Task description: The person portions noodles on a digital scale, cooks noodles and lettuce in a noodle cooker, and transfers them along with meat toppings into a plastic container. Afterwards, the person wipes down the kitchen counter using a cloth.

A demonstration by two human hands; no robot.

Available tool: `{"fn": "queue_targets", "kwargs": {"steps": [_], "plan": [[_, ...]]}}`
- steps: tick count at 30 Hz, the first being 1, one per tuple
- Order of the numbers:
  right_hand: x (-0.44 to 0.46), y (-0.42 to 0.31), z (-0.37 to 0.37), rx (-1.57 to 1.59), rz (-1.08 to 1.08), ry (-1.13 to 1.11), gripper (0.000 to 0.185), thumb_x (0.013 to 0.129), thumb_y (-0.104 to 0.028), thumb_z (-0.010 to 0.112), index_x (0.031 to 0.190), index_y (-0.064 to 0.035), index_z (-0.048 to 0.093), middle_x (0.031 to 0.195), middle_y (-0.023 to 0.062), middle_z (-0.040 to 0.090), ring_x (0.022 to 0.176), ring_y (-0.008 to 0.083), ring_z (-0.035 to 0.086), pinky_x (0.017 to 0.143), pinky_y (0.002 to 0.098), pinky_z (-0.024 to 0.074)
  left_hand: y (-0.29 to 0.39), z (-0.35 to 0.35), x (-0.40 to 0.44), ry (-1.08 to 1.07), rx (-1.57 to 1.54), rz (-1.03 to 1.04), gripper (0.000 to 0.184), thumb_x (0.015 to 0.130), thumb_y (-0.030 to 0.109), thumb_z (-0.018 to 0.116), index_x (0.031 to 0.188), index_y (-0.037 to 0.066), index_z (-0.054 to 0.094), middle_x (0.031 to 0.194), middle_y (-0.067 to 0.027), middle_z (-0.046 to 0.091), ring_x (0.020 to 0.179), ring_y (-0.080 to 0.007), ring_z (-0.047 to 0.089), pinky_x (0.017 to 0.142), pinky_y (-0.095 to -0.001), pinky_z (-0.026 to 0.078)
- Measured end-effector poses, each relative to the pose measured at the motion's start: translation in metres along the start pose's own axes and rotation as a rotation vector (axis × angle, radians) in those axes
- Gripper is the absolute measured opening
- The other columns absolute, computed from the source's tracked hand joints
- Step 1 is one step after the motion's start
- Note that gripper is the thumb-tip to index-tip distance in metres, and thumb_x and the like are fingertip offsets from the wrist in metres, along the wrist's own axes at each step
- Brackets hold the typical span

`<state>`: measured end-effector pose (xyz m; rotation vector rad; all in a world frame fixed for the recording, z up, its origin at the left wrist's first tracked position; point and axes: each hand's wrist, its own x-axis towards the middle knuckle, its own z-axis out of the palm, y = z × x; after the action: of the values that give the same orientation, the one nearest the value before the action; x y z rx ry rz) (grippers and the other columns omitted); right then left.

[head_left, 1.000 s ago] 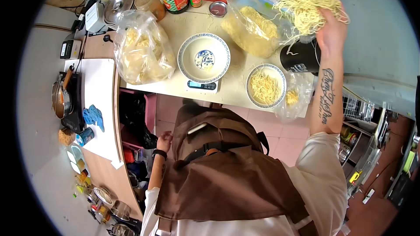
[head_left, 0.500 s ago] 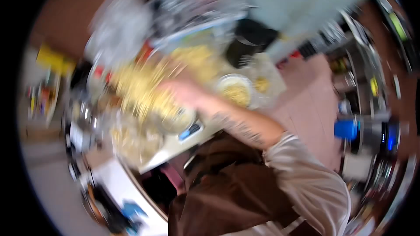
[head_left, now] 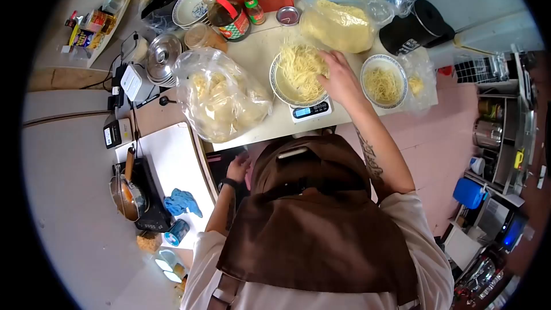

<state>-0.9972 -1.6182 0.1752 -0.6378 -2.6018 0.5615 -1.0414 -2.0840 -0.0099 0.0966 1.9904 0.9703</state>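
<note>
My right hand (head_left: pixel 341 77) has its fingers closed on a tangle of pale yellow noodles (head_left: pixel 303 66) in a patterned bowl (head_left: pixel 281 90). The bowl rests on a small digital scale (head_left: pixel 311 111) with a lit display. To the right of that hand stands a second bowl (head_left: pixel 365 64) with noodles inside. Beyond it, toward the back, lies a clear bag of noodles (head_left: pixel 338 26). My left hand (head_left: pixel 239 167) hangs by the table's front edge, fingers apart and holding nothing. A large clear plastic bag (head_left: pixel 224 100) with pale yellow contents sits nearest to it.
A red-capped sauce bottle (head_left: pixel 228 18), stacked metal lids (head_left: pixel 165 57) and a black canister (head_left: pixel 410 27) stand around the work table (head_left: pixel 258 46). On the left, a pan (head_left: pixel 129 198) sits on a black cooker beside a blue cloth (head_left: pixel 182 202).
The view has turned and become sharp. My right hand, earlier blurred amid spread-out noodle strands, is now at the bowl on the scale. My left hand has come into view.
</note>
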Motion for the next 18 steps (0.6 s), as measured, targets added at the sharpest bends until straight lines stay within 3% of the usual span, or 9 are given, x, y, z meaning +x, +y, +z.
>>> {"fn": "queue_targets", "kwargs": {"steps": [3, 5, 8, 10, 11, 13, 15, 17, 18], "plan": [[0.002, 0.000, -0.041, 0.146, 0.179, -0.149, 0.041, 0.084, -0.018, 0.071, 0.122, -0.0060, 0.063, 0.115, 0.0164, 0.066, 0.106, 0.0336, 0.064, 0.091, 0.0402, 0.0517, -0.045, 0.013, -0.003, 0.042, -0.002, -0.008, 0.036, 0.091, 0.025, 0.065, 0.115, 0.000, 0.068, 0.088, -0.0114, 0.073, 0.074, -0.0193, 0.069, 0.071, -0.0323, 0.055], [0.000, 0.008, -0.061, 0.138, 0.209, -0.193, 0.038, 0.085, -0.016, 0.071, 0.120, -0.0044, 0.064, 0.115, 0.0149, 0.067, 0.103, 0.0317, 0.065, 0.089, 0.0388, 0.0531, -0.037, 0.015, -0.029, 0.099, 0.140, 0.038, 0.035, 0.090, 0.024, 0.065, 0.114, -0.001, 0.069, 0.090, -0.0142, 0.074, 0.081, -0.0216, 0.072, 0.075, -0.0338, 0.055], [-0.008, 0.029, -0.073, 0.197, 0.281, -0.200, 0.032, 0.086, -0.013, 0.070, 0.116, -0.0018, 0.066, 0.113, 0.0125, 0.068, 0.100, 0.0244, 0.067, 0.084, 0.0335, 0.0548, -0.015, 0.016, -0.042, 0.126, 0.006, 0.017, 0.033, 0.090, 0.023, 0.064, 0.114, 0.000, 0.069, 0.093, -0.0170, 0.074, 0.086, -0.0230, 0.072, 0.077, -0.0335, 0.055], [-0.013, 0.037, -0.079, 0.245, 0.313, -0.194, 0.028, 0.088, -0.010, 0.069, 0.115, -0.0008, 0.066, 0.108, 0.0105, 0.070, 0.096, 0.0185, 0.069, 0.079, 0.0305, 0.0555, 0.030, 0.013, -0.044, 0.157, 0.058, 0.194, 0.027, 0.093, 0.019, 0.064, 0.111, -0.001, 0.068, 0.088, -0.0128, 0.071, 0.082, -0.0186, 0.068, 0.075, -0.0314, 0.053], [-0.017, 0.044, -0.079, 0.248, 0.319, -0.190, 0.029, 0.088, -0.011, 0.069, 0.115, -0.0009, 0.066, 0.108, 0.0114, 0.070, 0.095, 0.0197, 0.069, 0.079, 0.0315, 0.0556, 0.056, 0.013, -0.044, 0.179, 0.081, 0.294, 0.024, 0.094, 0.016, 0.064, 0.110, -0.001, 0.068, 0.084, -0.0085, 0.069, 0.078, -0.0141, 0.065, 0.072, -0.0295, 0.052], [-0.027, 0.061, -0.076, 0.256, 0.334, -0.179, 0.030, 0.088, -0.013, 0.069, 0.115, -0.0011, 0.066, 0.109, 0.0132, 0.069, 0.093, 0.0221, 0.069, 0.079, 0.0334, 0.0557, 0.119, 0.016, -0.043, 0.096, -0.012, 0.374, 0.024, 0.094, 0.013, 0.065, 0.114, -0.001, 0.066, 0.086, -0.0089, 0.069, 0.078, -0.0142, 0.065, 0.074, -0.0289, 0.052], [-0.036, 0.066, -0.077, 0.283, 0.373, -0.221, 0.031, 0.088, -0.013, 0.069, 0.116, -0.0007, 0.066, 0.106, 0.0130, 0.071, 0.091, 0.0221, 0.069, 0.080, 0.0331, 0.0554, 0.151, 0.028, -0.025, -0.019, -0.239, 0.435, 0.030, 0.095, 0.012, 0.063, 0.124, 0.001, 0.061, 0.092, -0.0087, 0.069, 0.080, -0.0141, 0.065, 0.077, -0.0272, 0.052], [-0.041, 0.064, -0.083, 0.266, 0.410, -0.285, 0.032, 0.088, -0.013, 0.069, 0.118, -0.0007, 0.065, 0.106, 0.0131, 0.071, 0.092, 0.0222, 0.069, 0.081, 0.0330, 0.0552, 0.220, 0.029, -0.025, -0.007, -0.111, 0.555, 0.046, 0.095, 0.005, 0.062, 0.138, 0.002, 0.047, 0.089, -0.0073, 0.065, 0.077, -0.0149, 0.064, 0.075, -0.0265, 0.053], [-0.048, 0.066, -0.084, 0.257, 0.407, -0.320, 0.033, 0.088, -0.013, 0.069, 0.118, -0.0007, 0.065, 0.106, 0.0132, 0.071, 0.092, 0.0224, 0.069, 0.080, 0.0329, 0.0551, 0.232, 0.037, -0.014, -0.066, -0.258, 0.507, 0.054, 0.095, 0.005, 0.061, 0.144, 0.002, 0.039, 0.087, -0.0080, 0.064, 0.074, -0.0154, 0.064, 0.071, -0.0276, 0.054]]}}
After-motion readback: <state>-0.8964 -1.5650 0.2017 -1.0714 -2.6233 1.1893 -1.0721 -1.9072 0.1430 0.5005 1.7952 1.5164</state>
